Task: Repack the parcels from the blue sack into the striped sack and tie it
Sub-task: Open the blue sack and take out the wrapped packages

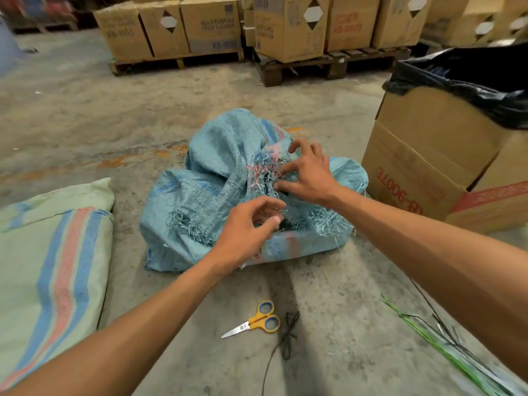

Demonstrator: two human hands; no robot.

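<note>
Blue sack lies crumpled on the concrete floor, woven plastic, mouth frayed into loose blue and pink strands. Both hands are at that frayed opening. Left hand is over the near side of the sack's mouth, fingers curled with thumb and forefinger drawn together; it looks to be pinching strands or fabric at the edge, though the fingertips blur and I cannot tell what exactly they hold. Right hand is over the far side of the mouth, fingers spread and bent claw-like, tips touching the frayed weave, not closed round anything visible. Dark gap shows between the two hands; contents of the sack cannot be made out. Striped sack lies flat to the left of the blue sack, pale green with blue and pink bands, just beside it. Nearer the person than the blue sack: yellow-handled scissors, blades shut, and a dark cord just to their right. Right of the blue sack, a cardboard box lined with a black bag. Green strips lie on the floor near the box. Beyond the blue sack, stacked cartons on pallets.
</note>
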